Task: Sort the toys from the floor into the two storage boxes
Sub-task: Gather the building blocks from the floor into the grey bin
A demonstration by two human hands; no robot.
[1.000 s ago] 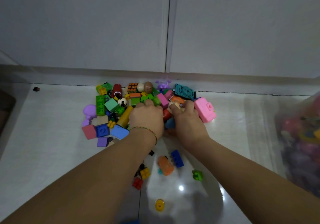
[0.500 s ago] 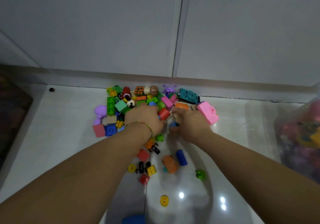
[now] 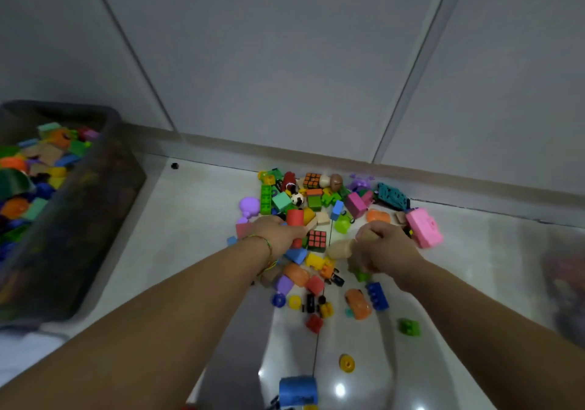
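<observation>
A pile of colourful toys (image 3: 316, 207) lies on the white floor by the wall: blocks, two puzzle cubes, a small ball, a pink camera toy (image 3: 422, 227). My left hand (image 3: 278, 232) sits on the pile's left side, its fingers curled down round small blocks next to a red block (image 3: 295, 217). My right hand (image 3: 383, 248) is a fist at the pile's right and grips a beige toy (image 3: 339, 248); something green shows under it. A dark storage box (image 3: 79, 235) full of blocks stands at the left. The second box (image 3: 563, 270) is a blur at the right edge.
Loose pieces lie scattered nearer to me: an orange car (image 3: 358, 303), a blue brick (image 3: 377, 295), a green brick (image 3: 409, 326), a yellow ring (image 3: 346, 362) and a blue block (image 3: 298, 390). The grey wall panels run close behind the pile.
The view has swung left, bringing the left box into sight. Both hands have drawn back and apart from the pile's middle; the right now holds a beige toy.
</observation>
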